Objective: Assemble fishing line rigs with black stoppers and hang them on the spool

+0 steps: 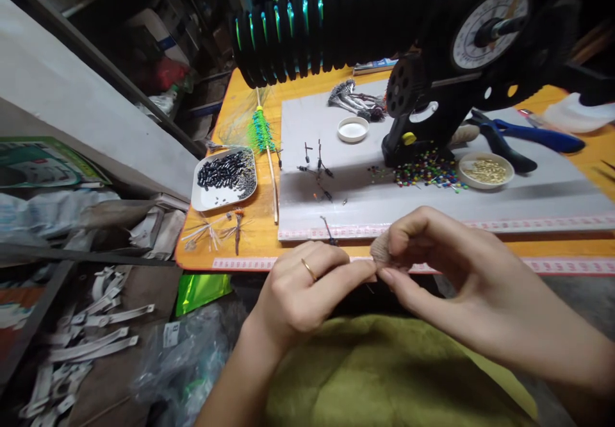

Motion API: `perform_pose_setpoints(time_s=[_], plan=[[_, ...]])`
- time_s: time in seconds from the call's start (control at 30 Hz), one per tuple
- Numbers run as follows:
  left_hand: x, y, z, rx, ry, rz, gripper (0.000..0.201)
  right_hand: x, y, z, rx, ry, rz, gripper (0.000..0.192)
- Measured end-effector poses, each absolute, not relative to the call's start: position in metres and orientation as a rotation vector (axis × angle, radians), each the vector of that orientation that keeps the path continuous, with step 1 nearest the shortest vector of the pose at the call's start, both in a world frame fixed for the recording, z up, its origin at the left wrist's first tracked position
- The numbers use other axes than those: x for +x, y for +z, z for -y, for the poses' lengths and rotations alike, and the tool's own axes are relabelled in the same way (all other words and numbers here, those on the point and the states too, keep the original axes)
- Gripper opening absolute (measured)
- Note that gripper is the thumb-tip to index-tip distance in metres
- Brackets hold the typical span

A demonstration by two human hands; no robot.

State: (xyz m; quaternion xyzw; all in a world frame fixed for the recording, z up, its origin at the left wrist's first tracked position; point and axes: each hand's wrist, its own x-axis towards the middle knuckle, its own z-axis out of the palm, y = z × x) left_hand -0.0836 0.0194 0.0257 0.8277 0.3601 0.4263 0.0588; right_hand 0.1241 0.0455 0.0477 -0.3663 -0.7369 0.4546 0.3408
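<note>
My left hand [307, 283], with a gold ring on one finger, is closed in a pinch at the table's front edge. Its fingertips meet those of my right hand [446, 273], whose thumb and fingers are also pinched together. Whatever lies between them is too small and too covered to name. A beige, woven-looking piece [381, 248] shows at the right fingertips; whether it is a finger wrap or a held scrap I cannot tell. Just beyond my left hand lies a small dark beaded piece [330, 231], and similar black beaded pieces [317, 169] are scattered on the grey board [298, 215].
A white tray [204, 202] of black beads stands left, beside a stick with green bristles [262, 131]. Colourful pinheads [425, 169], a dish of gold bits [486, 172] and blue-handled pliers [541, 137] lie right. A black sewing-machine-like device [408, 87] overhangs the board.
</note>
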Motion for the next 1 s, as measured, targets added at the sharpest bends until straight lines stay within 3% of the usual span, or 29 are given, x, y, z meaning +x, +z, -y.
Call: perform_pose_setpoints(time_s=[0.17,0.47,0.73,1.0], plan=[[-0.078,0.026,-0.017,2.32,1.342,-1.164,0.004,0.12,0.04,-0.039,-0.959,1.133,1.848,0.019],[-0.076,0.022,-0.006,1.982,1.598,-1.245,0.011,0.098,0.035,-0.033,-0.793,1.077,1.458,0.033],[-0.082,0.025,-0.003,2.023,1.592,-1.304,0.012,0.135,0.023,-0.05,-0.59,0.441,2.329,0.047],[-0.083,0.025,-0.004,2.007,1.56,-1.315,0.014,0.131,0.026,-0.051,-0.797,0.49,2.301,0.024]])
